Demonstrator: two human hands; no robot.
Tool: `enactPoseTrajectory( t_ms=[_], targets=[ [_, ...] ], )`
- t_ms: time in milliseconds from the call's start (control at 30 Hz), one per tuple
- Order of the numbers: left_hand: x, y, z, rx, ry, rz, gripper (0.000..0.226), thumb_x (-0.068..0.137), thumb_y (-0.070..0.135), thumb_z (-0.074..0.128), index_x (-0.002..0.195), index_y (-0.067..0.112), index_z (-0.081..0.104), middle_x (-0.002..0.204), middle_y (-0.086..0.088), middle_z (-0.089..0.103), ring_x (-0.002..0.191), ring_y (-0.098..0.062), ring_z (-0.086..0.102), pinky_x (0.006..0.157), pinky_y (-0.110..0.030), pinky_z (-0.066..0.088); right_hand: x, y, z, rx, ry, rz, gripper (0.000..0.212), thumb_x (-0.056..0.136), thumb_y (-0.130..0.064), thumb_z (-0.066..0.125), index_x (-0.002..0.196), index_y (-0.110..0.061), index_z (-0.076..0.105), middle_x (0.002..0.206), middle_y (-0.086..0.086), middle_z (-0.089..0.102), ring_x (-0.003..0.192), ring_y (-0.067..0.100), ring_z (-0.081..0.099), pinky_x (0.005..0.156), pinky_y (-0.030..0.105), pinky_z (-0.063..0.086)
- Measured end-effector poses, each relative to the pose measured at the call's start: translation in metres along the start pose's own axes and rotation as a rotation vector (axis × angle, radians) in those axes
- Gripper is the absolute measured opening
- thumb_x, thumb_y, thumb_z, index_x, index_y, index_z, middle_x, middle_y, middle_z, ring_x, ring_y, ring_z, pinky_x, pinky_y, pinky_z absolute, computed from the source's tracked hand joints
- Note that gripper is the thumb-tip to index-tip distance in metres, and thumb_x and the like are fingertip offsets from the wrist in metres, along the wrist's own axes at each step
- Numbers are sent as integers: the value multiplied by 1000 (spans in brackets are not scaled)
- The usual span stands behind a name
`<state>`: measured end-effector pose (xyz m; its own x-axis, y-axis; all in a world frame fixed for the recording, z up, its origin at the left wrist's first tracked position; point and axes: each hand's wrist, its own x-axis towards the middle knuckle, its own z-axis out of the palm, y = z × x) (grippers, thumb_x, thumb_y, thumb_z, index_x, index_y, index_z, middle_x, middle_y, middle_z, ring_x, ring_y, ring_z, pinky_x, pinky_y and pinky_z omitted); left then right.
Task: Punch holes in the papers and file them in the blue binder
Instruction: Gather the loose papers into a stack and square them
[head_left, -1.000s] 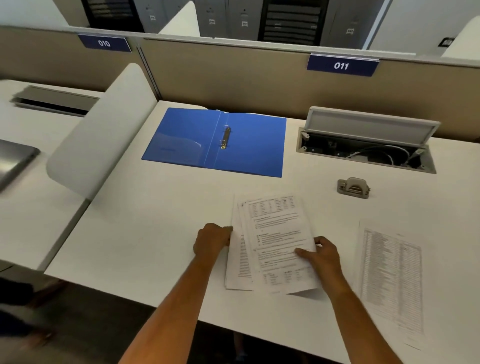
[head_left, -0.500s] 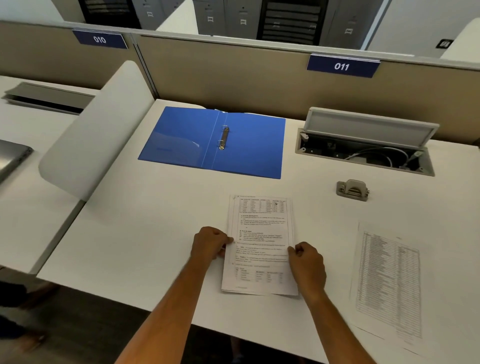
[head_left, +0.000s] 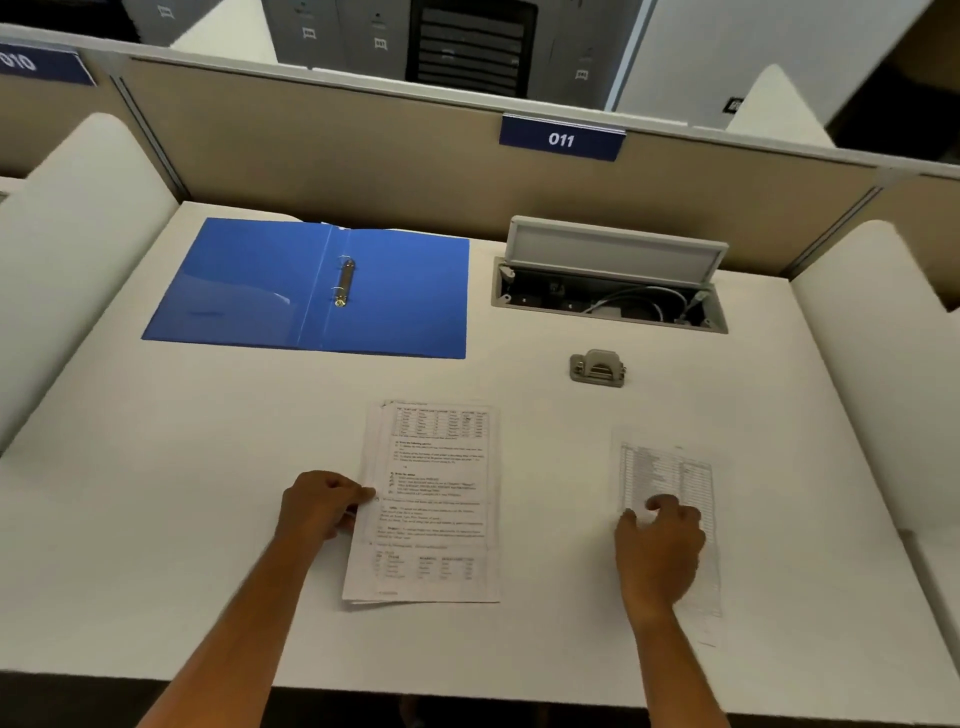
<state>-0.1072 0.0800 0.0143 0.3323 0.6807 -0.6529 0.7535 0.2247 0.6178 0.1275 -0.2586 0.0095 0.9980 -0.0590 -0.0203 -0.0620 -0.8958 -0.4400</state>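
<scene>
A stack of printed papers (head_left: 436, 499) lies squared up in the middle of the white desk (head_left: 156, 493). My left hand (head_left: 319, 506) pinches the stack's left edge. My right hand (head_left: 660, 540) rests with spread fingers on a single printed sheet (head_left: 670, 478) to the right, which is blurred. The blue binder (head_left: 260, 291) lies open flat at the back left, its metal rings (head_left: 344, 280) showing at the spine. A small grey hole punch (head_left: 597, 369) stands behind the papers, to the right of the binder.
An open cable box (head_left: 613, 296) with its lid up and wires inside is set into the desk at the back right. White curved dividers (head_left: 78, 249) bound both sides. A beige partition (head_left: 363, 156) marked 011 closes the back.
My right hand has left the stack and moved right onto the single sheet. The stack, fanned a second ago, now lies squared. My left hand stays on its left edge.
</scene>
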Motion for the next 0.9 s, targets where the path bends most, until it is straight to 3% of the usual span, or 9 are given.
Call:
enactPoseTrajectory(
  t_ms=[100,200,400,500,567,633,700,800,900],
  targets=[
    [-1,1,2,-16,11,10,22,82,22,89,88,6,77,71,-6,80,64,-27,79,55,-29,53,35,57,-24,-60,-29,265,63,85,-34,87,135,-11,56,134,26,53,120,50,53,94,62,50],
    [-2,1,7,-26,26,23,22,80,22,90,88,6,77,71,-8,80,68,-30,79,54,-30,54,53,86,-36,-60,-149,411,90,79,-50,90,147,-13,45,143,27,46,131,51,46,106,67,42],
    [-2,-3,12,-6,27,46,23,81,23,91,88,6,76,70,-7,80,65,-28,79,60,-34,60,60,92,-26,15,-242,484,99,68,-50,98,142,-11,44,143,24,50,133,47,49,111,63,38],
    [-1,-4,12,-10,31,44,22,80,22,91,87,7,77,71,-7,80,68,-29,80,66,-38,63,66,94,-22,99,-290,510,83,65,-45,99,130,-11,59,132,17,62,130,45,53,110,61,38],
    [-2,-4,13,-18,32,44,22,79,21,91,88,6,77,73,-8,80,69,-30,80,65,-37,62,63,93,-23,249,-299,440,49,65,-33,98,101,-11,73,108,9,75,113,41,68,103,58,52],
    [-3,-4,13,-24,39,46,22,80,21,91,88,6,77,74,-8,81,68,-30,80,64,-37,61,58,86,-31,426,-283,360,24,74,-14,93,87,-7,74,93,11,78,97,41,75,90,52,63],
    [-5,-5,14,-16,49,49,21,80,21,90,87,7,76,74,-7,81,67,-29,79,62,-36,61,53,72,-42,546,-271,281,13,86,-4,83,95,-7,73,97,10,78,98,38,76,90,47,64],
    [-8,-3,14,-18,62,50,21,80,22,90,86,7,76,73,-6,80,66,-28,79,59,-33,60,48,53,-57,707,-347,157,25,97,-2,73,117,-16,72,110,-3,78,103,18,74,99,37,56],
    [-12,-2,12,-18,75,61,22,80,23,90,85,7,76,72,-6,80,64,-28,78,54,-30,58,43,32,-66,844,-404,137,31,100,-2,70,128,-15,74,116,-2,81,103,16,78,95,36,57]
  ],
)
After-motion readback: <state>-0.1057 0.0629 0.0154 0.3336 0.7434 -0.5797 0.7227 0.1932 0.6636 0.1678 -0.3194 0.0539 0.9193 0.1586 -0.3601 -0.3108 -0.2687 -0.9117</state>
